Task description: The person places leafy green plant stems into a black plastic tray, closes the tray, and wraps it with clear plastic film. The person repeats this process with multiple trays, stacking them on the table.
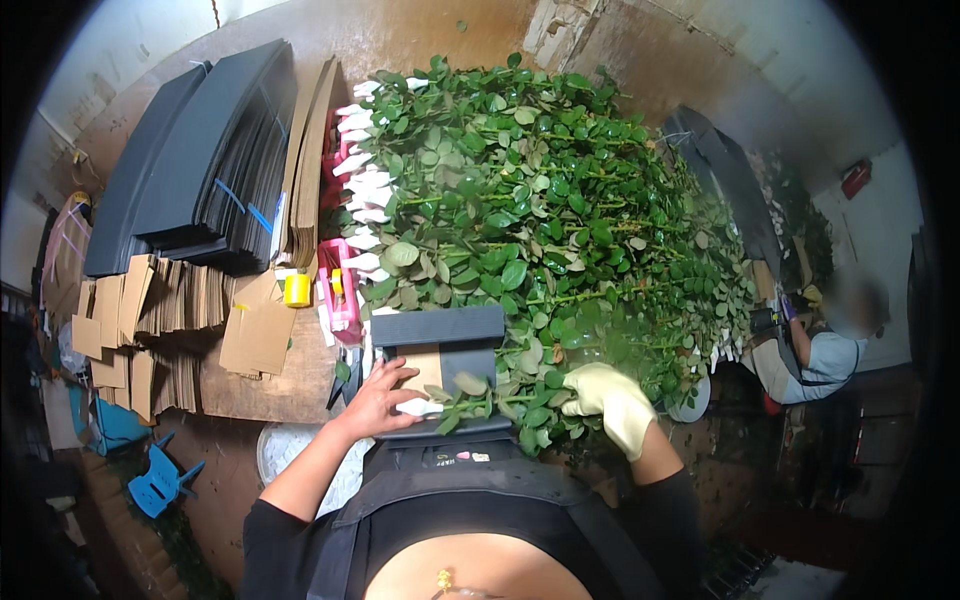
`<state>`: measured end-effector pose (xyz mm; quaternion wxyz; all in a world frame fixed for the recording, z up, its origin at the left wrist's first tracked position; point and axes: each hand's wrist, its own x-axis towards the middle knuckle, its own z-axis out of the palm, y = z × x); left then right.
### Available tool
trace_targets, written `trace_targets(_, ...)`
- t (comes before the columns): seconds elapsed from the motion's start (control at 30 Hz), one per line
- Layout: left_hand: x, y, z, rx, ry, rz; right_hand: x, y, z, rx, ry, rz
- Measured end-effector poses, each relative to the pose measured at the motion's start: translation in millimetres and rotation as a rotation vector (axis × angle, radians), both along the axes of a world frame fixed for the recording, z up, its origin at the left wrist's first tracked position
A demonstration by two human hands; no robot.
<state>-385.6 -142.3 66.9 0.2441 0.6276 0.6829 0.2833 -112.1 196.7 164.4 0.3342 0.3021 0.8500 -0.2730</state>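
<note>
Right grip [612, 398], gloved, is closed on a leafy stem [508, 400]; its white-capped head lies over a dark folded sheet [467, 366] at the near edge of the surface [265, 402]. Left grip [377, 402], bare, lies beside that head; whether grasping, cannot tell. Apron [450, 482] marks are illegible. Heaped foliage [560, 210] crowds the far side; wood shows at left.
</note>
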Motion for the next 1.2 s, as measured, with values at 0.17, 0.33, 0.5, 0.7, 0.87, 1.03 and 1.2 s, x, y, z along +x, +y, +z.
trace_targets(0.17,-6,5,21,-0.065,-0.073,-0.074,-134,70,43,0.461,0.555,0.369)
trace_targets(0.33,-1,5,8,-0.067,-0.071,-0.043,-290,146,-6,0.651,0.859,0.119)
trace_targets(0.5,-2,8,19,-0.113,-0.089,-0.04,-312,150,-91,1.154,0.681,0.162)
trace_targets(0.7,3,4,10,-0.061,-0.115,-0.006,-227,164,-66,0.493,0.921,0.204)
trace_targets(0.87,2,1,8,-0.036,-0.089,0.0,-168,115,38,0.459,1.273,0.158)
trace_targets(1.03,0,3,1,0.002,-0.108,-0.01,-136,63,74,0.131,1.252,-0.082)
trace_targets(1.2,-2,0,-12,0.072,-0.078,-0.018,-115,27,75,0.082,1.234,0.084)
